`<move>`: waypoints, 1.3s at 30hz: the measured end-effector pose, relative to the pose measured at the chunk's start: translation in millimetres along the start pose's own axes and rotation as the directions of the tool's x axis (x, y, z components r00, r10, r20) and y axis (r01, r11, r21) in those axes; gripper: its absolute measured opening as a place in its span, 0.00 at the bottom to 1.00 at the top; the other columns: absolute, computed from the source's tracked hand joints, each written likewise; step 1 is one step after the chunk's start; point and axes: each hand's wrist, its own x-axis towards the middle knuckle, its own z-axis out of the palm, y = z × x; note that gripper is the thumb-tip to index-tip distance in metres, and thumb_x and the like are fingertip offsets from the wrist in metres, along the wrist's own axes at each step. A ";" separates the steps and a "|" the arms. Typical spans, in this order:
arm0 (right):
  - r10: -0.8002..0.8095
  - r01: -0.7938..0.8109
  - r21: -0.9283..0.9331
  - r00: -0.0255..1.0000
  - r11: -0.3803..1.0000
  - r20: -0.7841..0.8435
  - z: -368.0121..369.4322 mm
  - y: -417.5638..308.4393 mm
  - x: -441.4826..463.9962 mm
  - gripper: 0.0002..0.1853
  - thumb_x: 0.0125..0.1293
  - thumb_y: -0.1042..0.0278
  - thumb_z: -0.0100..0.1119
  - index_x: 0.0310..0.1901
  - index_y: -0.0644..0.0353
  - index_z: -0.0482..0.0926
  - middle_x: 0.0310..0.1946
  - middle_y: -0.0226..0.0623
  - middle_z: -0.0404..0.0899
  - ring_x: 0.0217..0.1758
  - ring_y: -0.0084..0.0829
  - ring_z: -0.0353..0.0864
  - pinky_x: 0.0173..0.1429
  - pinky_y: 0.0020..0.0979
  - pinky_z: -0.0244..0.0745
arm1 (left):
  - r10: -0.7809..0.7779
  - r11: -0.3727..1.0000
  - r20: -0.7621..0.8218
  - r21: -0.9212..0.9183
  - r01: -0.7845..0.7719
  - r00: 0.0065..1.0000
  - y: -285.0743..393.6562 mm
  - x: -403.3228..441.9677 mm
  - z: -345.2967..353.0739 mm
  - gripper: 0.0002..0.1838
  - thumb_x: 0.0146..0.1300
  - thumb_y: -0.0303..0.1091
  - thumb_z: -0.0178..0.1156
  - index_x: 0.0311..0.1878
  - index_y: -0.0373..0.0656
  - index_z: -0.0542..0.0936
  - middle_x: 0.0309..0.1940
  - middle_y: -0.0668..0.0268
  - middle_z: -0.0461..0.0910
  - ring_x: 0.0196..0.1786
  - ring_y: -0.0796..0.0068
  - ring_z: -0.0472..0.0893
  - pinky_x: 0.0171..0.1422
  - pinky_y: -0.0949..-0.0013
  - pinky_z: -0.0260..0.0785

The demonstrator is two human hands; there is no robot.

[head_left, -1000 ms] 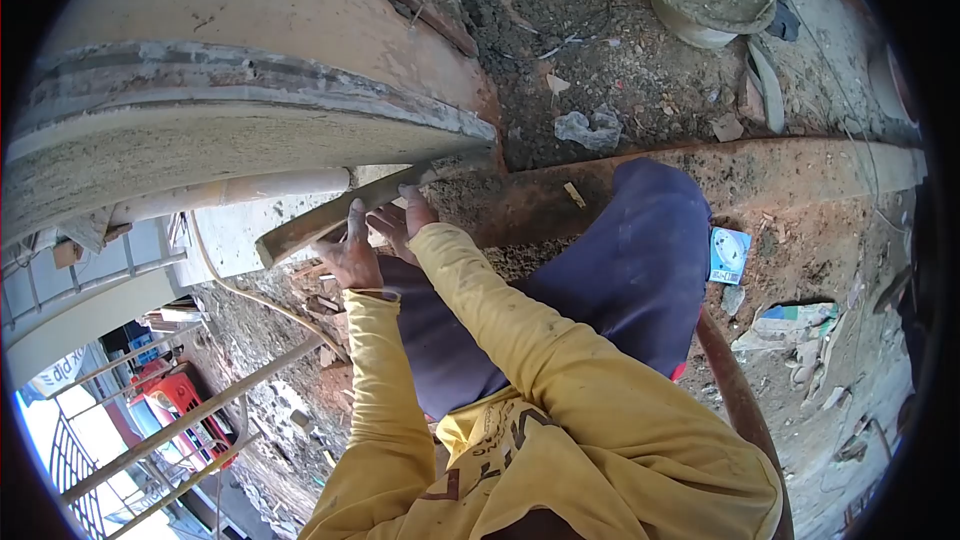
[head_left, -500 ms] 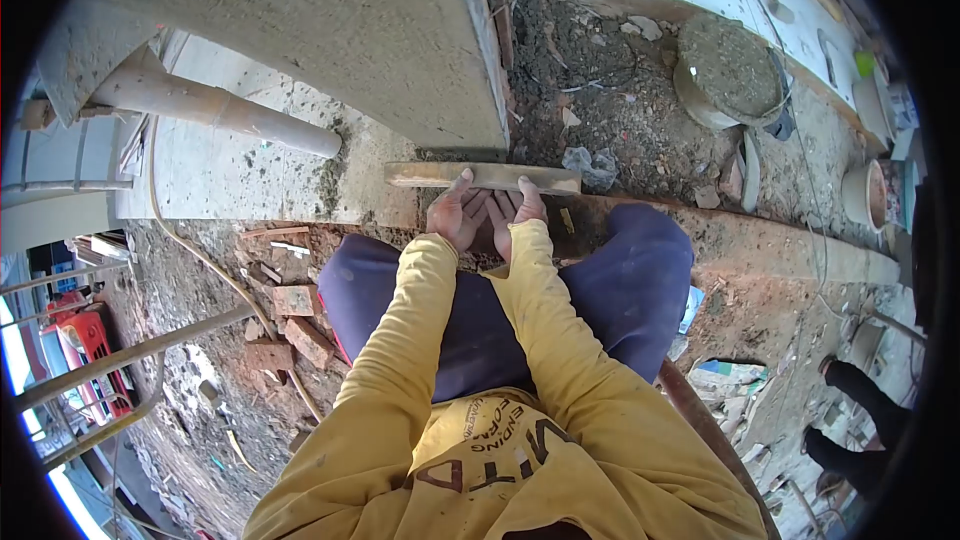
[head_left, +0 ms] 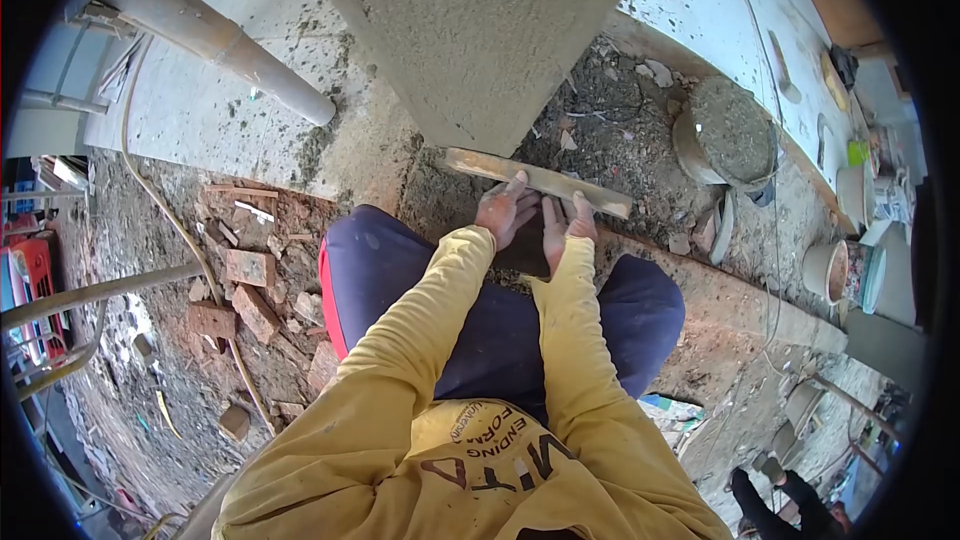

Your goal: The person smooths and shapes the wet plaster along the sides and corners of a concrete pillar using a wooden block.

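A short wooden board (head_left: 548,180) lies across the foot of a grey plastered column (head_left: 470,40), its right end lower in the view. My left hand (head_left: 506,214) grips the near edge around the middle, thumb on top and fingers tucked toward the underside. To its right, my right hand (head_left: 569,228) holds the same edge in the same manner. The fingertips of both hands are partly hidden behind the board. The board's far edge is close to the column's lower end; I cannot tell whether they touch.
A round tub (head_left: 725,145) of wet mortar stands at the right on rubble. Broken bricks (head_left: 255,310) lie at the left beside a hose (head_left: 185,235). A pipe (head_left: 225,45) juts in at upper left. Another person's legs (head_left: 785,505) show at lower right.
My view has turned, so the column and board now appear slanted. The board's right end sits lower, and both hands appear further right, still on the board.
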 end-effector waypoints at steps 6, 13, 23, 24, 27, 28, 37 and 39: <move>-0.144 0.152 -0.141 0.988 0.978 0.064 -11.0 -73.1 -32.3 0.21 0.64 0.64 0.64 0.56 0.61 0.74 0.54 0.42 0.79 0.60 0.42 0.76 0.70 0.45 0.72 | -0.106 0.967 0.131 -0.216 0.133 0.986 -43.2 -7.6 44.4 0.28 0.70 0.48 0.63 0.65 0.42 0.71 0.61 0.57 0.75 0.65 0.60 0.73 0.70 0.51 0.65; 0.078 -0.036 -0.206 0.977 0.978 0.200 23.2 -6.5 -31.7 0.22 0.62 0.68 0.64 0.58 0.57 0.72 0.59 0.42 0.75 0.65 0.45 0.71 0.71 0.50 0.68 | 0.163 0.932 -0.283 -0.271 -0.242 0.945 -0.9 -6.9 -1.2 0.28 0.70 0.50 0.62 0.64 0.42 0.70 0.58 0.56 0.76 0.60 0.59 0.77 0.63 0.52 0.71; 0.045 -0.013 -0.282 0.993 0.959 0.107 10.4 -9.2 -17.8 0.26 0.62 0.65 0.64 0.61 0.61 0.71 0.59 0.44 0.73 0.63 0.46 0.73 0.71 0.48 0.67 | 0.094 0.969 -0.196 -0.207 -0.135 0.976 -8.2 6.6 2.0 0.29 0.73 0.54 0.57 0.67 0.43 0.71 0.59 0.57 0.78 0.60 0.59 0.78 0.69 0.52 0.66; 0.002 0.023 -0.319 0.997 0.947 0.078 10.5 -18.5 -24.0 0.25 0.63 0.63 0.64 0.60 0.61 0.71 0.59 0.44 0.74 0.61 0.43 0.74 0.70 0.46 0.68 | 0.059 0.971 -0.168 -0.219 -0.096 0.984 -11.4 3.8 8.0 0.29 0.73 0.55 0.57 0.66 0.43 0.72 0.59 0.57 0.79 0.61 0.59 0.78 0.71 0.50 0.64; -0.164 0.190 -0.389 0.981 0.902 0.100 19.1 -53.0 -52.7 0.23 0.63 0.64 0.64 0.59 0.59 0.71 0.55 0.40 0.75 0.57 0.37 0.76 0.66 0.44 0.71 | -0.058 0.940 0.095 -0.329 0.086 0.994 -26.8 1.7 24.2 0.27 0.73 0.54 0.56 0.64 0.44 0.73 0.59 0.56 0.78 0.62 0.60 0.77 0.69 0.54 0.67; -0.248 0.257 -0.433 0.966 0.864 0.078 21.0 -59.2 -64.1 0.23 0.64 0.65 0.64 0.59 0.58 0.70 0.55 0.38 0.75 0.57 0.36 0.76 0.65 0.45 0.72 | -0.105 0.923 0.146 -0.353 0.151 0.984 -30.0 -1.9 32.0 0.26 0.73 0.54 0.56 0.63 0.45 0.73 0.58 0.56 0.78 0.62 0.61 0.78 0.68 0.55 0.68; 0.085 0.027 -0.438 0.968 0.899 0.235 23.0 -30.1 -68.5 0.23 0.66 0.60 0.63 0.60 0.58 0.72 0.60 0.42 0.74 0.65 0.42 0.72 0.69 0.50 0.69 | 0.073 0.901 -0.277 -0.394 -0.183 0.958 0.2 -30.2 27.6 0.24 0.73 0.53 0.56 0.59 0.43 0.73 0.51 0.59 0.81 0.54 0.62 0.82 0.58 0.59 0.75; 0.125 -0.002 -0.447 0.961 0.895 0.248 40.6 -0.8 -72.0 0.25 0.65 0.62 0.63 0.62 0.56 0.69 0.61 0.41 0.72 0.66 0.46 0.71 0.69 0.53 0.67 | 0.180 0.831 -0.312 -0.459 -0.313 0.933 11.8 -16.0 4.6 0.24 0.74 0.53 0.56 0.59 0.42 0.73 0.50 0.58 0.81 0.52 0.59 0.82 0.55 0.57 0.76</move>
